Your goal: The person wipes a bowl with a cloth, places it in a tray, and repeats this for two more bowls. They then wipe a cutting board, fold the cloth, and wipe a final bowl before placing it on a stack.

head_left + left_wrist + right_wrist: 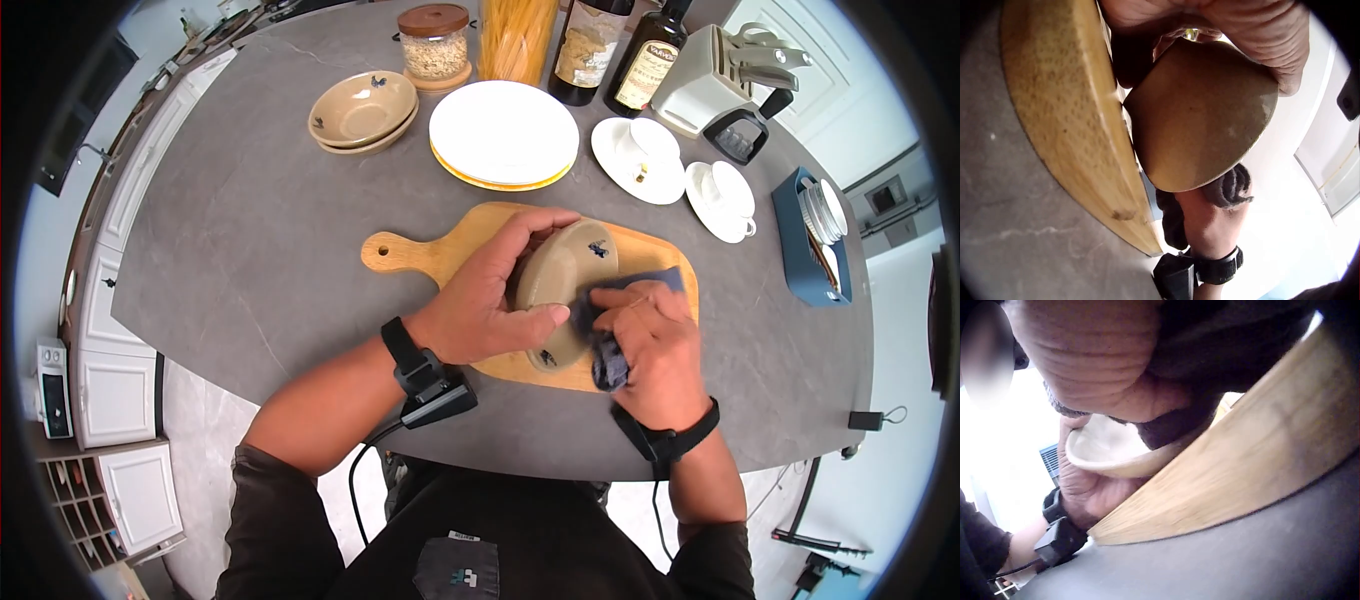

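Observation:
A beige bowl [562,268] with small dark blue motifs is tilted on its side over a wooden board [470,230]. The left hand [487,300] grips it by the rim, thumb on the near edge. Pinched and bunched in the right hand [652,345], a dark grey-blue cloth [658,281] touches the inside of the bowl. The left wrist view shows the bowl's outer side [1200,119] and a cloth end [1232,186] behind it. In the right wrist view the cloth [1169,428] lies within the bowl [1107,447]; some right fingers are hidden.
Behind the board stand two stacked bowls [362,108], a stack of white plates [504,132], two cups on saucers [645,150], an oat jar [434,48], a pasta container [515,40], dark bottles [590,45] and a knife block [690,80]. A blue bin [800,250] holds dishes at right.

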`<state>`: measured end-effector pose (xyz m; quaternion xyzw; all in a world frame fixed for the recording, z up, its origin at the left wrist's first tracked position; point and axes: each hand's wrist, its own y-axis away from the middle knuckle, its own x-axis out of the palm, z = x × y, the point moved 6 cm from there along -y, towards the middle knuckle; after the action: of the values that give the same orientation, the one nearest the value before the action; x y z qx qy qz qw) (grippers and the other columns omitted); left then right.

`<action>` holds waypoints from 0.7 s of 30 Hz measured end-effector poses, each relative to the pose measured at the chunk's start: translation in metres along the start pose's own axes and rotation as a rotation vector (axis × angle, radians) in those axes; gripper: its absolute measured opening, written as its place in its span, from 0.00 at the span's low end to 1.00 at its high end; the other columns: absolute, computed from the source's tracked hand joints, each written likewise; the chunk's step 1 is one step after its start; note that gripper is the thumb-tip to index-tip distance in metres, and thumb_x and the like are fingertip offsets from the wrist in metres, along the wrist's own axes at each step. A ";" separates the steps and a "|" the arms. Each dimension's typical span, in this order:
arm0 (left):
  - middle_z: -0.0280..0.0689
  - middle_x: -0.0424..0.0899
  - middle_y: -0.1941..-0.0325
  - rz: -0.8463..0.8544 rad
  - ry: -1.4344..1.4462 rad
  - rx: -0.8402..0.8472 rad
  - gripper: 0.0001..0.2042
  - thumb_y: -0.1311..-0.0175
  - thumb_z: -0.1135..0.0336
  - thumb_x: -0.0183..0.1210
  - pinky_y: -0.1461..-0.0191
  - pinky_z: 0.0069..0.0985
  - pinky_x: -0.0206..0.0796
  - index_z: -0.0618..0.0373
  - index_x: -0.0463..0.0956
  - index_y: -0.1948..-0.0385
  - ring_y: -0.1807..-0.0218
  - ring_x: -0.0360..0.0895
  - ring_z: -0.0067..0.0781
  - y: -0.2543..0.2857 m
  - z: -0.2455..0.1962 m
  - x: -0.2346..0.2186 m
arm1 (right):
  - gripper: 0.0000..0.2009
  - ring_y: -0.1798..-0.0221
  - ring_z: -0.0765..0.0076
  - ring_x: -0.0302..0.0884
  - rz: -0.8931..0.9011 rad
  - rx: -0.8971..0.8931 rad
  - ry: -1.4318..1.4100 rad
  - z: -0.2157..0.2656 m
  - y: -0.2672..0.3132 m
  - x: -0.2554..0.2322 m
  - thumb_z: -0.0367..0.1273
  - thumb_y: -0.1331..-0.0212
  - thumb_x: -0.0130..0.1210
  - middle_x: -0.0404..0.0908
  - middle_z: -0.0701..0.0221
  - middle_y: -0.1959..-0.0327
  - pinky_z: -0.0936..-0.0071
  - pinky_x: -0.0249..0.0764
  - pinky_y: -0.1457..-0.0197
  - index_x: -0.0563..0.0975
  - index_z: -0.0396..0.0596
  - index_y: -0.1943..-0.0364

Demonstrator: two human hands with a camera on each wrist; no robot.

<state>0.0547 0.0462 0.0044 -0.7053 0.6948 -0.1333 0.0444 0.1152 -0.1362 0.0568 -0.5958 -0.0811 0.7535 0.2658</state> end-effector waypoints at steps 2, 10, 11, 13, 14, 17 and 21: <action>0.43 0.68 0.23 0.006 -0.007 0.005 0.44 0.35 0.59 0.70 0.16 0.39 0.57 0.59 0.56 0.19 0.21 0.66 0.37 0.000 -0.001 0.000 | 0.17 0.47 0.54 0.83 0.065 0.000 -0.089 0.002 -0.001 0.001 0.24 0.63 0.71 0.91 0.68 0.50 0.58 0.74 0.44 0.83 0.46 0.63; 0.43 0.68 0.23 -0.002 -0.025 -0.004 0.44 0.34 0.58 0.70 0.16 0.39 0.57 0.60 0.56 0.19 0.20 0.66 0.37 0.001 -0.003 0.001 | 0.16 0.50 0.53 0.84 -0.138 0.005 0.013 -0.008 -0.001 0.000 0.23 0.62 0.70 0.91 0.69 0.53 0.58 0.75 0.47 0.82 0.47 0.64; 0.43 0.68 0.23 -0.002 -0.024 -0.004 0.44 0.34 0.58 0.70 0.16 0.39 0.57 0.60 0.56 0.19 0.20 0.66 0.37 0.001 -0.002 0.001 | 0.16 0.50 0.53 0.84 -0.137 0.006 0.013 -0.007 -0.001 -0.001 0.23 0.62 0.70 0.91 0.69 0.53 0.58 0.75 0.47 0.82 0.47 0.64; 0.43 0.68 0.23 -0.001 -0.015 0.000 0.44 0.34 0.58 0.70 0.16 0.39 0.58 0.60 0.56 0.19 0.20 0.66 0.37 0.000 -0.001 0.001 | 0.16 0.49 0.54 0.84 -0.078 -0.003 -0.042 -0.002 -0.001 0.002 0.23 0.62 0.70 0.91 0.69 0.54 0.58 0.75 0.46 0.82 0.47 0.64; 0.43 0.68 0.23 -0.002 -0.017 0.001 0.44 0.34 0.58 0.70 0.16 0.39 0.58 0.60 0.56 0.19 0.20 0.66 0.37 0.000 -0.001 0.000 | 0.16 0.48 0.54 0.84 -0.005 -0.003 -0.145 0.002 -0.002 0.005 0.23 0.62 0.70 0.91 0.69 0.54 0.58 0.75 0.46 0.82 0.47 0.64; 0.43 0.68 0.23 -0.002 -0.006 0.002 0.44 0.34 0.58 0.70 0.16 0.39 0.57 0.60 0.56 0.19 0.20 0.66 0.37 0.001 -0.002 0.001 | 0.16 0.48 0.54 0.84 0.119 -0.003 -0.378 0.005 -0.002 0.009 0.22 0.63 0.70 0.91 0.69 0.54 0.59 0.75 0.47 0.82 0.46 0.64; 0.43 0.68 0.22 -0.003 -0.008 0.011 0.44 0.34 0.58 0.70 0.16 0.39 0.57 0.60 0.56 0.19 0.20 0.66 0.37 0.000 0.000 0.001 | 0.17 0.49 0.53 0.84 -0.006 0.006 -0.281 -0.001 -0.001 0.007 0.20 0.63 0.70 0.91 0.67 0.55 0.60 0.75 0.47 0.83 0.45 0.63</action>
<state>0.0542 0.0451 0.0048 -0.7067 0.6928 -0.1343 0.0509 0.1158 -0.1320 0.0505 -0.4833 -0.1169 0.8290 0.2561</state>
